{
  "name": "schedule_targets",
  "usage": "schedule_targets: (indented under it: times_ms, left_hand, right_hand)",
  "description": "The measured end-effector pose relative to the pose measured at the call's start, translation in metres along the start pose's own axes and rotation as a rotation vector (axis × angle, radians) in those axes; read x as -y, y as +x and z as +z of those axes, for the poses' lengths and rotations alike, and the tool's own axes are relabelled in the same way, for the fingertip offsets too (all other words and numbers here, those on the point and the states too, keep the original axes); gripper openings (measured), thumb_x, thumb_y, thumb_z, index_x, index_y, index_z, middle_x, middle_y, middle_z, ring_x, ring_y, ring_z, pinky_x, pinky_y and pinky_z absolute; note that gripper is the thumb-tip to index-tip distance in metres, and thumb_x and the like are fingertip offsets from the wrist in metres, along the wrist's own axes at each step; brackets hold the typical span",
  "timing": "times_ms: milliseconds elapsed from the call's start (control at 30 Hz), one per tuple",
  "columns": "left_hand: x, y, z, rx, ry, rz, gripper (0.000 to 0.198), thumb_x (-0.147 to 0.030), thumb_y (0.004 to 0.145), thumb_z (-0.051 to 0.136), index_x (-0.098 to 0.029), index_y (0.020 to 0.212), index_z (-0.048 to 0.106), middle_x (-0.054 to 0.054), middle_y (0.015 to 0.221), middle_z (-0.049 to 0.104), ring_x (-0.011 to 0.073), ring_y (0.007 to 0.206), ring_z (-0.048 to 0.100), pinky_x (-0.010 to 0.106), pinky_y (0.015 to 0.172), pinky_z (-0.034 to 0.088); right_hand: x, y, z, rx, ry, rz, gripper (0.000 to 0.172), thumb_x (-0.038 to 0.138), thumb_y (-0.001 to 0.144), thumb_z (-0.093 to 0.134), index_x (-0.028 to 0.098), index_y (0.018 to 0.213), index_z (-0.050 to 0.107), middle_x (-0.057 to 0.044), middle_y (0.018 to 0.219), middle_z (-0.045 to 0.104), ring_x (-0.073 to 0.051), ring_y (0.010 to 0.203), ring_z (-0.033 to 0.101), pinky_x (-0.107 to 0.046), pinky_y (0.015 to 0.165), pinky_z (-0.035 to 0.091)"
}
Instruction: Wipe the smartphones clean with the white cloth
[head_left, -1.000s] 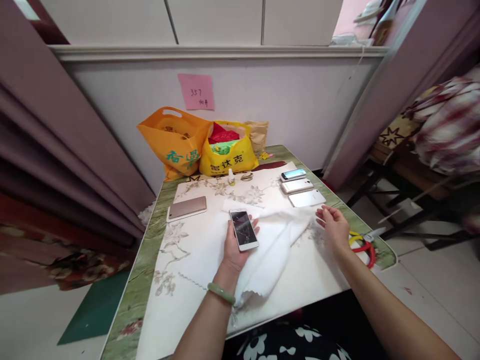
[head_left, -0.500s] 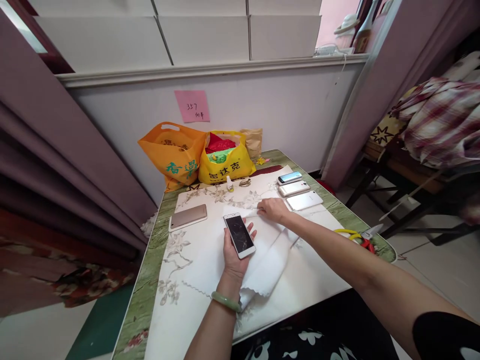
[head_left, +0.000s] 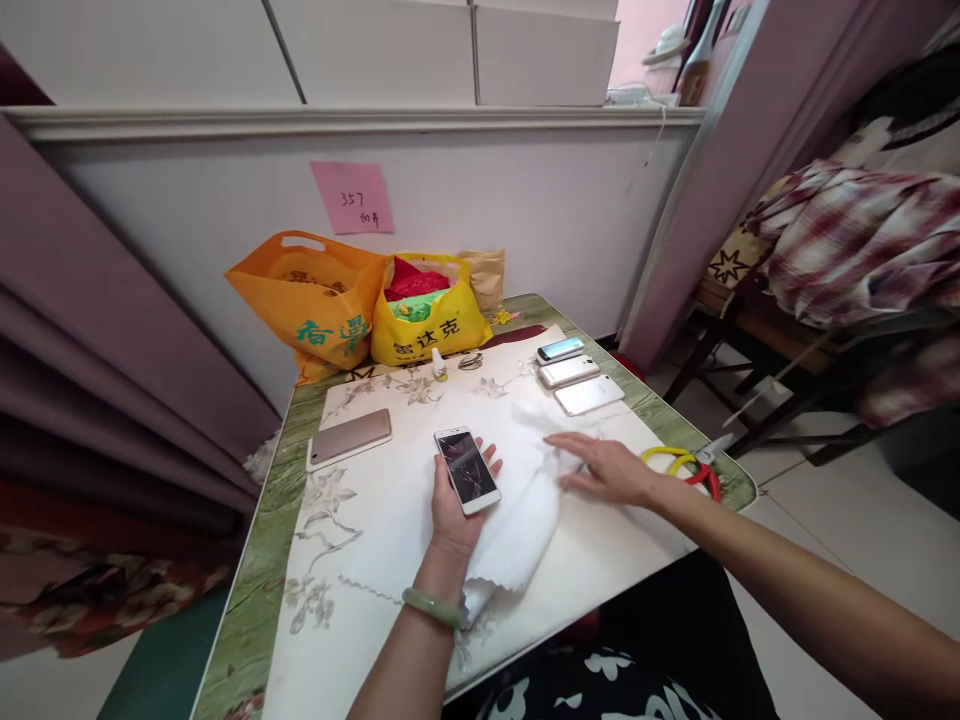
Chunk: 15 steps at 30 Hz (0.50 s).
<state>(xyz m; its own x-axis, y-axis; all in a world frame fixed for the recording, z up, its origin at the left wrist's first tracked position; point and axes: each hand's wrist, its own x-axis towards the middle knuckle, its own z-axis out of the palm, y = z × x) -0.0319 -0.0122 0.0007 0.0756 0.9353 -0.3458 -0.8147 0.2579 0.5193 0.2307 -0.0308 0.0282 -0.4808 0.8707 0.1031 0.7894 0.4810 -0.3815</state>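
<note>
My left hand (head_left: 453,505) lies palm up over a white cloth (head_left: 517,520) and holds a white phone with a cracked dark screen (head_left: 466,470). My right hand (head_left: 607,468) rests flat on the right part of the same cloth, fingers stretched out and pointing left. The cloth is spread on a table with a floral cover (head_left: 352,560), and its near edge is bunched under my left wrist. A green bangle (head_left: 431,608) sits on my left wrist.
A rose-gold phone (head_left: 349,438) lies at the table's left. Three phones (head_left: 570,371) lie in a row at the far right. Scissors with yellow and red handles (head_left: 686,465) lie near the right edge. Orange (head_left: 315,305) and yellow bags (head_left: 424,320) and a small bottle (head_left: 439,365) stand at the back.
My right hand has drawn back from the cloth's far edge and now lies flat on its right side. The left hand still holds the phone.
</note>
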Motion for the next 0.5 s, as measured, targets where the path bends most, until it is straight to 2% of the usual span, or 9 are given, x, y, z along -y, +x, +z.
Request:
schedule_targets:
  times_ms: [67, 100, 133, 200, 233, 300, 400, 500]
  left_hand:
    - [0.001, 0.000, 0.000, -0.007, 0.009, 0.006, 0.053, -0.055, 0.090, 0.046, -0.014, 0.119, 0.063, 0.018, 0.131, 0.060, 0.0331, 0.115, 0.061, 0.051, 0.096, 0.050]
    - [0.001, 0.000, 0.000, -0.012, 0.012, 0.011, 0.053, -0.055, 0.091, 0.045, -0.014, 0.119, 0.064, 0.018, 0.130, 0.060, 0.0331, 0.115, 0.061, 0.051, 0.096, 0.050]
    - [0.001, 0.000, 0.000, -0.017, 0.012, 0.015, 0.053, -0.055, 0.091, 0.045, -0.014, 0.118, 0.064, 0.018, 0.129, 0.061, 0.0330, 0.114, 0.061, 0.051, 0.096, 0.050]
    - [0.002, 0.000, -0.002, -0.016, 0.012, 0.018, 0.052, -0.055, 0.091, 0.045, -0.014, 0.117, 0.064, 0.017, 0.128, 0.062, 0.0329, 0.114, 0.062, 0.051, 0.096, 0.050]
    - [0.002, 0.000, -0.002, -0.008, 0.012, 0.017, 0.052, -0.055, 0.091, 0.045, -0.014, 0.117, 0.065, 0.017, 0.127, 0.062, 0.0328, 0.114, 0.062, 0.051, 0.096, 0.050]
    - [0.002, 0.000, -0.004, 0.007, 0.011, 0.018, 0.052, -0.055, 0.090, 0.046, -0.015, 0.117, 0.064, 0.017, 0.126, 0.063, 0.0327, 0.113, 0.062, 0.051, 0.096, 0.050]
    - [0.001, 0.000, -0.003, 0.009, 0.005, 0.017, 0.052, -0.055, 0.090, 0.046, -0.015, 0.119, 0.063, 0.017, 0.124, 0.064, 0.0325, 0.113, 0.062, 0.052, 0.096, 0.050]
    - [0.000, 0.000, -0.002, 0.004, 0.005, 0.014, 0.051, -0.054, 0.091, 0.046, -0.014, 0.118, 0.063, 0.018, 0.122, 0.065, 0.0329, 0.113, 0.062, 0.053, 0.095, 0.050]
  right_hand:
    - [0.018, -0.010, 0.007, 0.061, -0.021, -0.056, 0.068, 0.059, 0.091, 0.048, 0.029, 0.149, 0.029, -0.009, 0.141, 0.049, -0.019, 0.085, 0.065, -0.032, 0.078, 0.050]
    - [0.026, -0.015, 0.011, 0.058, -0.034, -0.063, 0.067, 0.059, 0.091, 0.047, 0.028, 0.148, 0.031, -0.010, 0.137, 0.052, -0.020, 0.087, 0.065, -0.032, 0.077, 0.050]
    - [0.032, -0.019, 0.014, 0.047, -0.039, -0.065, 0.061, 0.058, 0.092, 0.046, 0.027, 0.144, 0.040, -0.009, 0.130, 0.056, -0.020, 0.088, 0.065, -0.030, 0.076, 0.049]
    - [0.037, -0.031, 0.018, 0.008, -0.036, -0.050, 0.043, 0.054, 0.095, 0.043, 0.025, 0.121, 0.061, -0.007, 0.110, 0.063, -0.018, 0.083, 0.064, -0.028, 0.073, 0.048]
    - [0.037, -0.039, 0.019, -0.013, -0.031, -0.034, 0.039, 0.051, 0.097, 0.041, 0.024, 0.107, 0.066, -0.006, 0.101, 0.064, -0.016, 0.079, 0.063, -0.027, 0.071, 0.047]
    - [0.034, -0.057, 0.020, -0.063, -0.022, 0.012, 0.040, 0.047, 0.099, 0.038, 0.022, 0.087, 0.067, -0.004, 0.090, 0.063, -0.015, 0.073, 0.061, -0.026, 0.068, 0.045]
    - [0.024, -0.081, 0.018, -0.162, 0.017, 0.125, 0.040, 0.044, 0.098, 0.038, 0.021, 0.078, 0.065, -0.004, 0.086, 0.062, -0.015, 0.073, 0.060, -0.026, 0.067, 0.043]
    - [0.009, -0.088, 0.017, -0.272, 0.107, 0.309, 0.035, 0.045, 0.095, 0.044, 0.021, 0.080, 0.065, -0.004, 0.082, 0.064, -0.016, 0.069, 0.060, -0.027, 0.064, 0.043]
